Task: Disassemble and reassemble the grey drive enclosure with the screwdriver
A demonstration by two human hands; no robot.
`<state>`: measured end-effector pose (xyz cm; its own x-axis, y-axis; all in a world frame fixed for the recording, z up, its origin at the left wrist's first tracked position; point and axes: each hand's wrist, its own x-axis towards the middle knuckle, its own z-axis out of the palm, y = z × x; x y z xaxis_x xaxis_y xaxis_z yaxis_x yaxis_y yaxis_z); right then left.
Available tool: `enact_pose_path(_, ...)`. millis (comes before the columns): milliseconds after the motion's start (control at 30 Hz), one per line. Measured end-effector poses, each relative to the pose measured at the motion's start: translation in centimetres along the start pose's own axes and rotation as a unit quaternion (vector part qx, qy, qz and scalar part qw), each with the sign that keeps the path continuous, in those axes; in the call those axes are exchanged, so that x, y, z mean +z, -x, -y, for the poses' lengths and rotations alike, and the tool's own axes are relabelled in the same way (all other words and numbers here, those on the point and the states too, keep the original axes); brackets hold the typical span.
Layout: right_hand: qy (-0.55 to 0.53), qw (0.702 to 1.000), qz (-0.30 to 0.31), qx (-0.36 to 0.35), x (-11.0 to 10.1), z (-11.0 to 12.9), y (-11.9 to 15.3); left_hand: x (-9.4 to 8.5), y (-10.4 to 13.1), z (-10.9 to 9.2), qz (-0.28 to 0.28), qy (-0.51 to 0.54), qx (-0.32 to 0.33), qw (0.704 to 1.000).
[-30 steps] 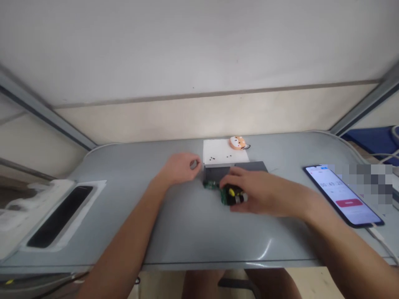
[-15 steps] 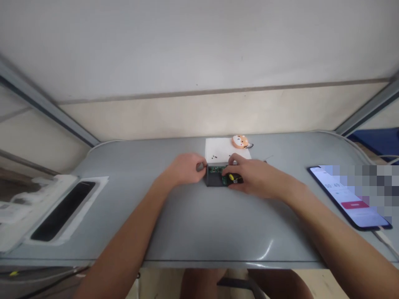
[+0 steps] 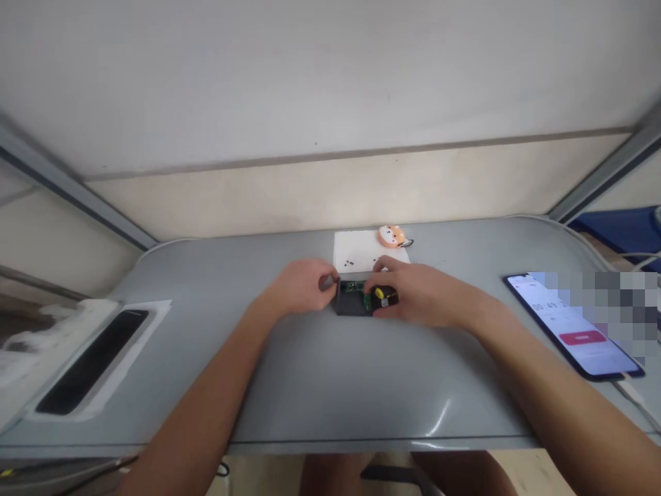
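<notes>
A small dark case [image 3: 354, 304] with a green circuit board [image 3: 354, 286] inside lies on the grey table, long side across. At its left end my left hand [image 3: 304, 288] is closed round a small dark grey piece [image 3: 326, 282], held against or close beside the case's edge; what the piece is cannot be made out. My right hand [image 3: 410, 293] grips the case's right part, thumb and fingers on opposite edges. Near its fingertips a yellow part [image 3: 379, 293] shows. Behind the case, white paper [image 3: 356, 244] carries several tiny dark bits.
An orange and white animal-faced item [image 3: 391, 236] sits on the paper's back right corner. A lit phone [image 3: 573, 327] with a cable lies at the right. At the left, a dark phone-like slab [image 3: 93, 362] rests on white sheets beside a white object.
The whole view has shifted slightly, so things on the table appear a little further left. Both hands keep nearly the same hold at the case.
</notes>
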<state>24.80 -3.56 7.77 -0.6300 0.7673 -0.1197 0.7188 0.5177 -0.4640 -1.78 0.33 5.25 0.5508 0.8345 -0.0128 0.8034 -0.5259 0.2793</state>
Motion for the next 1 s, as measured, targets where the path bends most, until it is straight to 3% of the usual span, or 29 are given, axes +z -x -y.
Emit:
enact_pose_path(400,0.008,1.000,-0.008,0.002,0.0,-0.1,0.1,0.1,0.2,-0.1,0.005,0.002,0.001,1.000)
enact_pose_path(1000,-0.089,0.994,-0.064,-0.014,-1.0,0.0,-0.1,-0.1,0.2,-0.9,0.028,0.015,-0.014,0.999)
